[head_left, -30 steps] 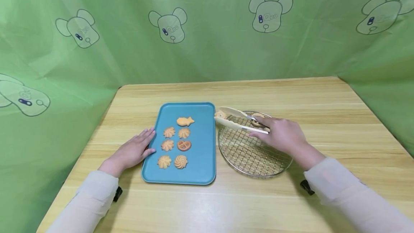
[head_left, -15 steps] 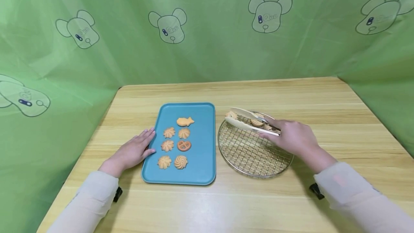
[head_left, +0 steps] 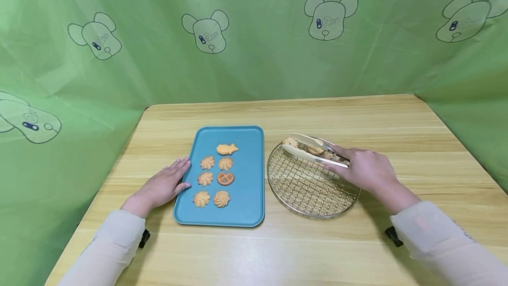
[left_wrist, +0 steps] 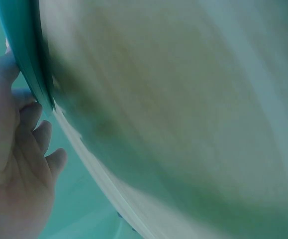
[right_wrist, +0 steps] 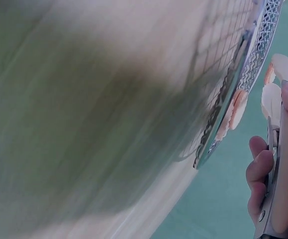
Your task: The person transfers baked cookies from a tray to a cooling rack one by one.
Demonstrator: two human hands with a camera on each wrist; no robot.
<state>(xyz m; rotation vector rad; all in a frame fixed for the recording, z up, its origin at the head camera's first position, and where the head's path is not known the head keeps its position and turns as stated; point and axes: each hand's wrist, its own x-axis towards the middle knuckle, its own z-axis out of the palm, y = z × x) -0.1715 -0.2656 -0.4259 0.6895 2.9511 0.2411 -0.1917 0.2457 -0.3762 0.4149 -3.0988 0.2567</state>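
Holds a pale cookie (head_left: pixel 290 142) between the tips of the tongs (head_left: pixel 315 158), by the far left rim of the round wire rack (head_left: pixel 313 193). Shows a gap between pale cookie and mesh in the right wrist view. Grips the tongs in the right hand (head_left: pixel 371 169), with fingers curled round the handle, to the right of the pale cookie and slightly nearer. Carries round cookies (head_left: pixel 315 150) on the far part of the rack, glimpsed between the tong arms and partly hidden. Has open mesh across the near part of the rack, up to its near rim.

Leaves only a narrow strip of desk (head_left: pixel 254 255) between the rack's left rim and the right rim of the blue tray (head_left: pixel 246 180). Bears seven cookies (head_left: pixel 205 178) on that tray, among them a fish-shaped one at the far end and a pretzel-shaped one. Offers open blue surface along the tray's right side and far end.

Rests the left hand (head_left: pixel 160 186), with fingers extended, on the tray's left rim, well apart from the pale cookie. Gives broad open desk on the near side of tray and rack, and to the right. Meets a green curtain (head_left: pixel 270 69) along the desk's far edge.
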